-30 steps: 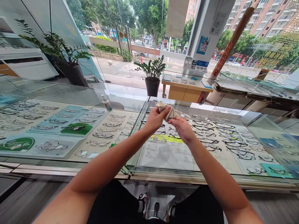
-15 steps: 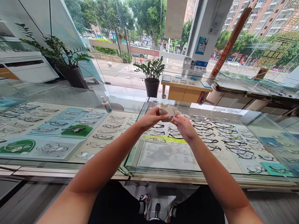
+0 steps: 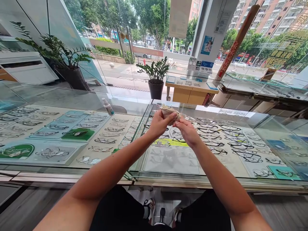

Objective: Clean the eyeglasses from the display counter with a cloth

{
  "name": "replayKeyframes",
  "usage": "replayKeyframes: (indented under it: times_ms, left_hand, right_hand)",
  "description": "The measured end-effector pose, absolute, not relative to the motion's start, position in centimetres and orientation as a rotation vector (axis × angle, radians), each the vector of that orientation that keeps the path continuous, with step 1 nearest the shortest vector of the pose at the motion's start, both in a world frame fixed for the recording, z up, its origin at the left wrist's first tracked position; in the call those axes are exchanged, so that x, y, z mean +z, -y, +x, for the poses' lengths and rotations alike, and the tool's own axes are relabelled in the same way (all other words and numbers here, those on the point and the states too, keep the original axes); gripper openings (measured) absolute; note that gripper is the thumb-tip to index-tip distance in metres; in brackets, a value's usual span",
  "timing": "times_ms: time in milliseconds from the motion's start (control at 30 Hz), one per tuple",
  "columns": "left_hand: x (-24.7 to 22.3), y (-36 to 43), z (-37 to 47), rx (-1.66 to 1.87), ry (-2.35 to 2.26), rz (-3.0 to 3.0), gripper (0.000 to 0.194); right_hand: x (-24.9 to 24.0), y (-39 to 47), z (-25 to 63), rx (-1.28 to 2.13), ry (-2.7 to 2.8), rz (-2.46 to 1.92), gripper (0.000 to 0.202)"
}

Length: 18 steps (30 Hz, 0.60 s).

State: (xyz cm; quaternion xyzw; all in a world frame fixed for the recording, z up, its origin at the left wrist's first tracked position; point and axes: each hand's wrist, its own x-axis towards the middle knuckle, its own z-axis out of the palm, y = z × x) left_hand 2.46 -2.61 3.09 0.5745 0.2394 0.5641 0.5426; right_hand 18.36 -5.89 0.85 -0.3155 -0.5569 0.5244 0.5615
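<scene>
Both forearms stretch forward and meet above the glass display counter [image 3: 134, 175]. The left hand [image 3: 160, 123] is curled, fingers pinching a beige cloth [image 3: 169, 112] bunched at its tips. The right hand [image 3: 189, 132] presses against it from the right, fingers closed on a clear-framed pair of glasses [image 3: 178, 130] half wrapped in that cloth. Under the counter's glass, rows of spectacle frames [image 3: 223, 139] lie flat. On the counter, left of the hands, stands a small spray bottle [image 3: 107, 106]. Beyond the counter sits a potted plant [image 3: 155, 75].

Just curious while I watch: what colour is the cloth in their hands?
Beige, the cloth shows best in the head view.
</scene>
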Motion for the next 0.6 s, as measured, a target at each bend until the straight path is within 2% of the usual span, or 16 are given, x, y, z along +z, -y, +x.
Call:
replayKeyframes:
  times_ms: [167,267,433,600]
  left_hand:
    - [2.9,2.5,2.8,1.43,-0.664,1.351,0.063]
    - [3.1,1.7,2.1,1.366,-0.632,1.368,0.067]
    - [3.3,0.0,0.1,1.096,-0.552,1.356,0.061]
    - [3.4,-0.7,-1.2,0.937,-0.404,1.417,0.047]
  right_hand:
    - [0.7,5.9,18.0,1.251,1.307,-0.752,0.024]
    - [0.9,5.8,18.1,1.25,1.285,-0.761,0.023]
    - [1.4,5.7,18.4,1.301,1.217,-0.766,0.022]
    - [1.7,5.6,18.7,1.331,1.161,-0.763,0.026]
